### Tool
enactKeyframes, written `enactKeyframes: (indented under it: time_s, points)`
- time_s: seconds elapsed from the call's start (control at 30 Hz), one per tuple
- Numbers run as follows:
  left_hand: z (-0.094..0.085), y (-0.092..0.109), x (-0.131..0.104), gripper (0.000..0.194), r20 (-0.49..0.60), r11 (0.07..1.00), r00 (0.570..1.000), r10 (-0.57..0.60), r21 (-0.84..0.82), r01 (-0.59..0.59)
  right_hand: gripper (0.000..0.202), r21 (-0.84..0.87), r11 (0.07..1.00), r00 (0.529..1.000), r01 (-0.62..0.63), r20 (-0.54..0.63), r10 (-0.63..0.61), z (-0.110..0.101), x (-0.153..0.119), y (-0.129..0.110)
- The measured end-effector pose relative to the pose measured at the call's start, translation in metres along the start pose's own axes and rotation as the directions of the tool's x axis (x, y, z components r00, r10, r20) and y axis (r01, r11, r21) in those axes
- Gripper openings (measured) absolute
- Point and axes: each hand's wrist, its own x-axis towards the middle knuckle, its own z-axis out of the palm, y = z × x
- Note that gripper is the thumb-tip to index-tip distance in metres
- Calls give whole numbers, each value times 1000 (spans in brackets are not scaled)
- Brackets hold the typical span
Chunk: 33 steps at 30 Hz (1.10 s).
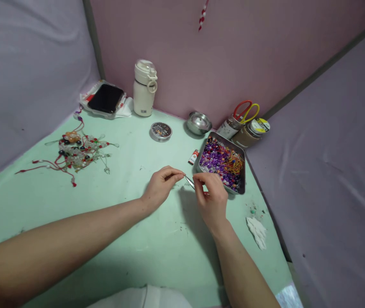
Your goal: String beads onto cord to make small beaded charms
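Over the middle of the pale green table [157,239], my left hand [160,188] is closed, thumb and forefinger pinched together. Whatever sits in that pinch is too small to make out. My right hand [213,199] is closed around a slim pointed metal tool [189,182], whose tip meets or nearly meets the left fingertips. A bit of red shows by the right fingers; the tool's other end is hidden. Just behind the right hand stands a metal tray [242,182] of purple, red and dark beads with a bundle of orange and yellow cord.
Finished-looking beaded strings [76,149] lie in a heap at left. Along the back are a phone [106,98], a cream bottle [144,92], a round tin [161,131], a metal bowl [198,124] and jars [249,133] with scissors [245,112]. Crumpled tissue [257,232] lies at right.
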Motion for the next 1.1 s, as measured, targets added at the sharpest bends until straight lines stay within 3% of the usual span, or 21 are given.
enactKeyframes:
  time_s: [0.23,0.43,0.7,1.1]
  points:
    - [1,0,0,16,7,1000,1000,15,15,-15,17,-248,961,991,119,-29,-130,-8,1,-1]
    - [0,0,-2,13,37,992,997,72,97,-75,14,-427,896,988,123,-31,-150,-16,5,0]
    - [-1,-5,-2,10,78,983,987,138,108,-145,11,-457,872,984,176,91,-151,-20,7,0]
    - [0,-5,-2,10,75,987,989,123,97,-130,12,-484,857,984,176,83,-155,-17,5,-1]
